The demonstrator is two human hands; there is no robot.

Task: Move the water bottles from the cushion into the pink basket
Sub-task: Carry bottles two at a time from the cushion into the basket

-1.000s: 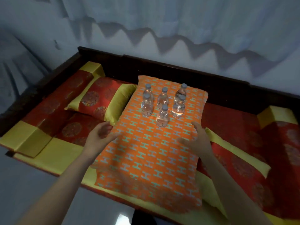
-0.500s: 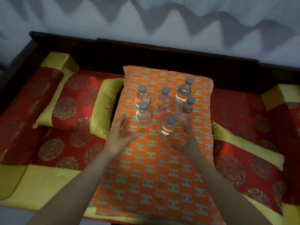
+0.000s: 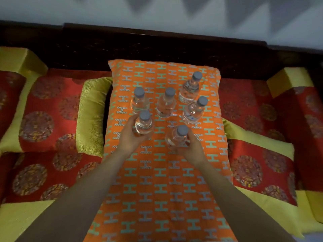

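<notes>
Several small clear water bottles with grey caps stand upright on an orange cushion (image 3: pixel 157 180) patterned with H shapes. My left hand (image 3: pixel 130 137) grips the front-left bottle (image 3: pixel 144 124) around its body. My right hand (image 3: pixel 189 144) grips the front-right bottle (image 3: pixel 177 137). Behind them stand the other bottles: a back-left bottle (image 3: pixel 139 100), a middle bottle (image 3: pixel 167 103), a back-right bottle (image 3: pixel 190 88) and a right bottle (image 3: pixel 194 110). No pink basket is in view.
The orange cushion lies on a dark wooden bench (image 3: pixel 157 44) against a pale wall. Red and yellow cushions flank it: one on the left (image 3: pixel 52 112), one on the right (image 3: pixel 262 154). Yellow bolsters (image 3: pixel 288 79) sit at both ends.
Both hands moved forward from the cushion surface and closed around the two front bottles. The camera came closer and tilted down.
</notes>
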